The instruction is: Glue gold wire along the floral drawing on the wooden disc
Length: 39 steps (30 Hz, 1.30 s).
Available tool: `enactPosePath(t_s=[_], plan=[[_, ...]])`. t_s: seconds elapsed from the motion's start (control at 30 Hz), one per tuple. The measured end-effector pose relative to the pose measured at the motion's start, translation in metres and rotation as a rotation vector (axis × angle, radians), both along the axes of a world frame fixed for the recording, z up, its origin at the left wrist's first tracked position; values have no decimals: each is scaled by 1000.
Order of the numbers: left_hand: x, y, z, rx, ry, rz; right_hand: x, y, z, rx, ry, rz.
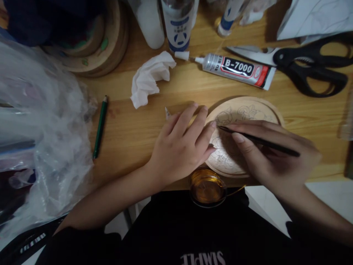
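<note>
A round wooden disc [242,105] with a raised rim and fine drawn flower lines lies on the table. My left hand [183,149] rests at its left edge, fingers spread, fingertips touching the rim and surface. In my right hand [275,154] are dark, slim tweezers [270,143], held over the disc, their tip close to my left index fingertip. What is between the tips is too small to tell. Below the disc, at the table's front edge, sits a spool of gold wire [207,186] with a loose end pointing right.
Behind the hands lie crumpled tissue [150,77], a glue tube [237,69], black-handled scissors [300,60] and a bottle [178,25]. A green pencil [100,127] is at left, beside plastic bags [55,129]. Stacked round wooden pieces [118,44] stand at back left.
</note>
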<state>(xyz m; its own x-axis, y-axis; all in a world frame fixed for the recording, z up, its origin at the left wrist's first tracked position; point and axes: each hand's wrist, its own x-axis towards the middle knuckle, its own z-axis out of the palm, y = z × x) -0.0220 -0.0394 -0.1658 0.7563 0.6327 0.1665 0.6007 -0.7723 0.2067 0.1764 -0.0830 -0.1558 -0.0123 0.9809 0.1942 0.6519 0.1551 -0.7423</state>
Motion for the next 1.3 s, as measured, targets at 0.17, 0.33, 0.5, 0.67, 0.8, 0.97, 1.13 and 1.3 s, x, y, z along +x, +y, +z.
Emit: enactPosePath(t_s=[0.17, 0.33, 0.5, 0.67, 0.8, 0.97, 1.13, 1.3], plan=[[0, 0, -1, -15, 4, 4, -3, -1, 0, -6, -21, -35], [0, 0, 0, 8, 17, -8, -8, -3, 1, 12, -28, -71], [1, 0, 1, 20, 19, -2, -13, -6, -3, 59, -22, -93], [1, 0, 0, 21, 15, -6, -17, -8, -4, 83, 6, -137], [1, 0, -1, 24, -1, -3, -22, -9, -2, 85, -11, -162], [1, 0, -1, 37, -6, 0, -23, -8, -3, 78, -7, -163], [1, 1, 0, 21, -5, -10, -17, -6, -5, 101, -40, -128], [1, -1, -1, -16, -27, 6, -14, -9, -3, 83, -64, -133]])
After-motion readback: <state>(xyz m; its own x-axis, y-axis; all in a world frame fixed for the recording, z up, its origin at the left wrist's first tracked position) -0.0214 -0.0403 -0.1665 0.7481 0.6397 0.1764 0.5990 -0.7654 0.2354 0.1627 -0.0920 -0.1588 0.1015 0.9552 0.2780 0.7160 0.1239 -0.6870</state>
